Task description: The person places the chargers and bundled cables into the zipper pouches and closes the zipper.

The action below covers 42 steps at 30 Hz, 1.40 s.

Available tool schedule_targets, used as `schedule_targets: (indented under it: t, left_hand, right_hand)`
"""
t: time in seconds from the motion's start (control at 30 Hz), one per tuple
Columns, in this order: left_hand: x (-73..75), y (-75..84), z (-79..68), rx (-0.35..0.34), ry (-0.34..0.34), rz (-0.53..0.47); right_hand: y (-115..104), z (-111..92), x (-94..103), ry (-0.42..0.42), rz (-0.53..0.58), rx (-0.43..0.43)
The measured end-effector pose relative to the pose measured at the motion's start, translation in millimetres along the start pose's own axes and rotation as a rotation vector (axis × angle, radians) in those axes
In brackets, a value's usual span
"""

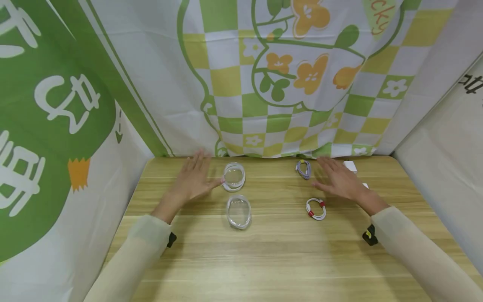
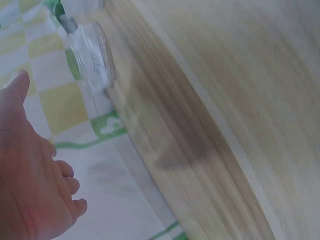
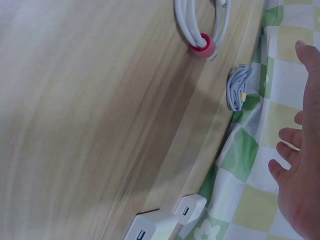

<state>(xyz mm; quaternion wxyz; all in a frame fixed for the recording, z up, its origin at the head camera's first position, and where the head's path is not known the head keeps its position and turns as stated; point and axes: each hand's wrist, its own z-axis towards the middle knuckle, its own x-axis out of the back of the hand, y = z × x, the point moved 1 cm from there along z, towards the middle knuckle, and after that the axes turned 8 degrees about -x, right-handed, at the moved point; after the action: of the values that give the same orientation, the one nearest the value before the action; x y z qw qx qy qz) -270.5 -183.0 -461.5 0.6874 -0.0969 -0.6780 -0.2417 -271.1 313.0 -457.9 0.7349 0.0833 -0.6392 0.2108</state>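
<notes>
My left hand is over the back left of the table, fingers straight and thumb spread, holding nothing. Its thumb is nearest a clear ring-shaped coil; whether they touch, I cannot tell. Closer to me lies a second clear coil. On the other side, my right hand is outstretched with nothing in it. To its left are a purple-grey cable with a yellow tie and, nearer me, a white cable with red ties. Two white charger plugs show below it in the right wrist view.
The wooden table ends at the back against a checked, flower-printed curtain. Green and white cloth hangs on the left, and pale cloth on the right. Black wrist cameras sit under both sleeves.
</notes>
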Motion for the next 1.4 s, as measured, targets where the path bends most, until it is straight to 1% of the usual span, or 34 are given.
schedule_targets:
  t: [0.23,0.33,0.47,0.57,0.67,0.77,0.87,1.07,1.23,1.4]
  left_hand:
    - [-3.7,24.3,-2.8,-0.035,-0.007,-0.022]
    - [-6.7,34.3,-5.3,-0.048,-0.022,-0.026]
    - [-12.0,45.8,-8.5,-0.083,-0.033,-0.013]
    - [-17.4,52.7,-10.4,-0.109,-0.036,0.004]
    - [-22.5,59.3,-13.3,-0.137,-0.04,0.014]
    - [-26.5,67.0,-17.1,-0.17,-0.047,0.006]
    - [-30.3,75.2,-21.4,-0.19,-0.054,-0.015]
    - [-37.1,91.3,-28.5,-0.231,-0.077,-0.036]
    - [-46.5,100.8,-31.9,-0.235,-0.09,-0.034]
    - [-52.5,108.2,-35.4,-0.264,-0.073,-0.022]
  right_hand:
    - [2.8,-8.2,-1.9,-0.036,0.037,0.048]
    - [3.6,-11.7,-2.7,-0.059,0.053,0.053]
    - [4.2,-17.0,-4.3,-0.09,0.084,0.053]
    - [4.1,-20.9,-5.7,-0.09,0.114,0.081]
    - [4.3,-24.7,-7.9,-0.079,0.127,0.128]
    - [4.5,-28.4,-10.4,-0.075,0.121,0.17]
    - [3.9,-31.8,-11.9,-0.083,0.117,0.193]
    - [4.5,-39.6,-17.0,-0.096,0.125,0.2]
    - [3.5,-46.2,-23.6,-0.112,0.161,0.208]
    - [1.7,-51.2,-28.4,-0.141,0.188,0.201]
